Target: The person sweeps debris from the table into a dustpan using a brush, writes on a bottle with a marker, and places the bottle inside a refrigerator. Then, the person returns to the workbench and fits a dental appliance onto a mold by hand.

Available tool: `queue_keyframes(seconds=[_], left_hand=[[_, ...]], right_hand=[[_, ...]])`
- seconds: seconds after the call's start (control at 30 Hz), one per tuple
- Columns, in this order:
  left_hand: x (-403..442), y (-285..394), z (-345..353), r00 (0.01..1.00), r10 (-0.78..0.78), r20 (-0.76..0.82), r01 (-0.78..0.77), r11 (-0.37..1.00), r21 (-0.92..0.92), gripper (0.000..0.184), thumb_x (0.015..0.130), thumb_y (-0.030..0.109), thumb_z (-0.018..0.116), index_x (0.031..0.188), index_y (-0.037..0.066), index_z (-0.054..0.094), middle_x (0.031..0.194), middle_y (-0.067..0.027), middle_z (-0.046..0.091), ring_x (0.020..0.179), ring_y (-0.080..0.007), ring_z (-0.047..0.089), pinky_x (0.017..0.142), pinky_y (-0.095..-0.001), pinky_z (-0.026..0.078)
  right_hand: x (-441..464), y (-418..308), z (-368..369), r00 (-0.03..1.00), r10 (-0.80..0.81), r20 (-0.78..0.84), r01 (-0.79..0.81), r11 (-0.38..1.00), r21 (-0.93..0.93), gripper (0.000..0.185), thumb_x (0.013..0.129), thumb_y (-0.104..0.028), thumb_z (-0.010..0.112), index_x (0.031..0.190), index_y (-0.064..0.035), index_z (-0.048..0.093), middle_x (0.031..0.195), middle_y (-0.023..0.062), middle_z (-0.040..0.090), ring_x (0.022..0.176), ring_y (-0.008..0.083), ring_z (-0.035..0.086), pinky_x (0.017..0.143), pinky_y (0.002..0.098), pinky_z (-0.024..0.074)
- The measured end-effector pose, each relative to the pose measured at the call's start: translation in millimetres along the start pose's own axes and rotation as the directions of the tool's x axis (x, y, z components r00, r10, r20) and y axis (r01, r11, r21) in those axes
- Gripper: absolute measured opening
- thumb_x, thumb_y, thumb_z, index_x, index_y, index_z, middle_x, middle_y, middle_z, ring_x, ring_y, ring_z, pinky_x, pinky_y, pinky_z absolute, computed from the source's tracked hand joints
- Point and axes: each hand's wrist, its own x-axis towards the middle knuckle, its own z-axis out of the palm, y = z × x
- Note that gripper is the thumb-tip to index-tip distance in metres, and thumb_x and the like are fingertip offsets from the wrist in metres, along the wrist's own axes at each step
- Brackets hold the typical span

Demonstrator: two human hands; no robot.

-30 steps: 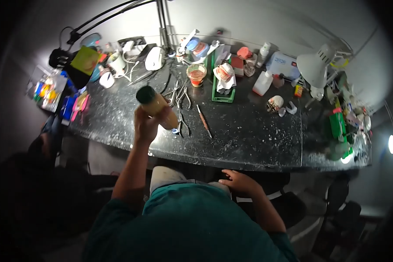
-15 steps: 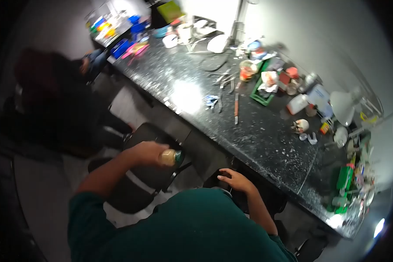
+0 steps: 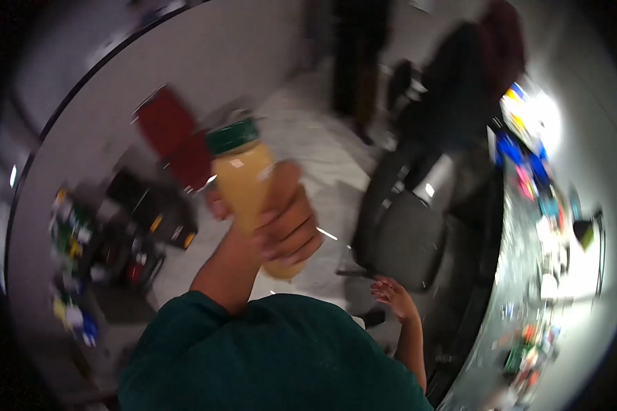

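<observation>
A bottle (image 3: pixel 243 179) with a green cap and pale yellow contents is in my left hand (image 3: pixel 291 219), held up in front of my chest. My fingers wrap round its middle, and the bottle tilts a little to the left with the cap uppermost. Its label, if there is one, cannot be made out. Lower down on the right, my right hand (image 3: pixel 391 296) hangs in the air with its fingers apart and nothing in them. It is nearest to a dark chair (image 3: pixel 403 236), just below the seat.
A red chair (image 3: pixel 175 133) stands behind the bottle. Dark boxes (image 3: pixel 151 209) and heaped colourful items (image 3: pixel 75 233) lie at the left. A person in dark clothes (image 3: pixel 435 96) is at the upper right, near the cluttered black workbench (image 3: pixel 490 342).
My view has swung left, away from the workbench, which is now at the right edge. My left hand has raised the bottle closer to the camera. My right hand stays empty.
</observation>
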Motion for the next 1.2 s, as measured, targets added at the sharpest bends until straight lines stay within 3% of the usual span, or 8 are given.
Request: queue_keyframes(seconds=[0.1, 0.2, 0.37, 0.57, 0.67, 0.9, 1.13, 1.2], left_hand=[[-65, 76, 50, 0.694, 0.441, -0.569, 0.595, 0.093, 0.798, 0.042, 0.074, 0.033, 0.074, 0.1, 0.005, 0.055, 0.08, -0.0067, 0.062, 0.077, -0.025, 0.064, 0.068, -0.0427, 0.049], [-85, 144, 46, 0.551, 0.36, -0.753, 0.573, -0.819, 0.028, 0.044, 0.07, 0.036, 0.077, 0.098, 0.009, 0.057, 0.091, -0.0108, 0.068, 0.081, -0.0297, 0.067, 0.072, -0.0452, 0.05], [-197, 196, -7, -0.453, -0.173, -0.875, 0.482, -0.873, -0.077, 0.05, 0.068, 0.042, 0.078, 0.102, 0.008, 0.066, 0.094, -0.0125, 0.07, 0.087, -0.0289, 0.067, 0.08, -0.0424, 0.051], [-169, 292, -56, 0.281, 0.021, -0.96, 0.927, 0.255, 0.277, 0.057, 0.067, 0.041, 0.078, 0.107, 0.003, 0.062, 0.094, -0.0103, 0.067, 0.084, -0.0249, 0.065, 0.076, -0.0438, 0.05], [-142, 316, -111, 0.657, 0.605, -0.449, -0.167, 0.698, 0.696, 0.046, 0.073, 0.038, 0.078, 0.101, 0.01, 0.055, 0.082, -0.0008, 0.061, 0.074, -0.0164, 0.062, 0.072, -0.0387, 0.047], [-146, 415, -190, 0.671, 0.702, -0.24, -0.462, 0.649, 0.605, 0.037, 0.074, 0.028, 0.073, 0.095, 0.011, 0.047, 0.077, 0.0003, 0.058, 0.068, -0.0151, 0.059, 0.067, -0.0322, 0.042], [-155, 510, -324, 0.213, 0.822, -0.528, 0.976, -0.206, 0.072, 0.04, 0.068, 0.02, 0.078, 0.101, 0.004, 0.06, 0.082, -0.0069, 0.065, 0.077, -0.0226, 0.065, 0.074, -0.0379, 0.053], [-183, 537, -395, 0.079, 0.789, -0.61, 0.905, 0.2, 0.375, 0.041, 0.068, 0.022, 0.08, 0.1, 0.005, 0.06, 0.085, -0.0078, 0.066, 0.078, -0.0201, 0.065, 0.073, -0.0357, 0.052]], right_hand=[[63, -61, 82, 0.972, 0.087, 0.219, -0.028, 0.966, -0.256, 0.049, 0.096, -0.036, 0.058, 0.133, -0.0036, 0.053, 0.119, 0.0115, 0.062, 0.109, 0.0233, 0.06, 0.094, 0.0352, 0.0471], [90, -129, 145, 0.922, 0.169, 0.349, 0.073, 0.808, -0.584, 0.05, 0.096, -0.038, 0.058, 0.133, -0.0057, 0.053, 0.119, 0.011, 0.062, 0.109, 0.0232, 0.059, 0.093, 0.0345, 0.0464], [140, -160, 143, 0.954, 0.128, 0.272, 0.066, 0.794, -0.604, 0.05, 0.094, -0.039, 0.06, 0.133, -0.008, 0.053, 0.118, 0.0091, 0.063, 0.108, 0.0202, 0.058, 0.088, 0.0323, 0.0464], [253, -157, 100, 0.936, 0.293, 0.193, -0.233, 0.931, -0.282, 0.043, 0.096, -0.033, 0.058, 0.128, -0.0036, 0.056, 0.114, 0.0092, 0.064, 0.104, 0.0206, 0.062, 0.089, 0.0349, 0.0483], [341, -199, 100, 0.921, 0.278, 0.272, -0.162, 0.91, -0.383, 0.042, 0.097, -0.032, 0.058, 0.127, -0.0026, 0.056, 0.114, 0.0114, 0.065, 0.103, 0.021, 0.063, 0.088, 0.0344, 0.0491], [494, -405, 168, 0.911, 0.033, 0.411, 0.323, 0.564, -0.76, 0.06, 0.09, -0.051, 0.061, 0.129, -0.0063, 0.055, 0.115, 0.0175, 0.066, 0.104, 0.0297, 0.064, 0.09, 0.0382, 0.0492], [642, -499, 199, 0.85, -0.05, 0.524, 0.437, 0.622, -0.65, 0.059, 0.092, -0.051, 0.058, 0.131, -0.0069, 0.054, 0.116, 0.0173, 0.065, 0.105, 0.0307, 0.064, 0.092, 0.0373, 0.0486], [653, -532, 194, 0.903, -0.034, 0.429, 0.364, 0.594, -0.718, 0.058, 0.092, -0.049, 0.059, 0.13, -0.0059, 0.054, 0.116, 0.018, 0.065, 0.108, 0.0302, 0.062, 0.094, 0.0381, 0.0474]])
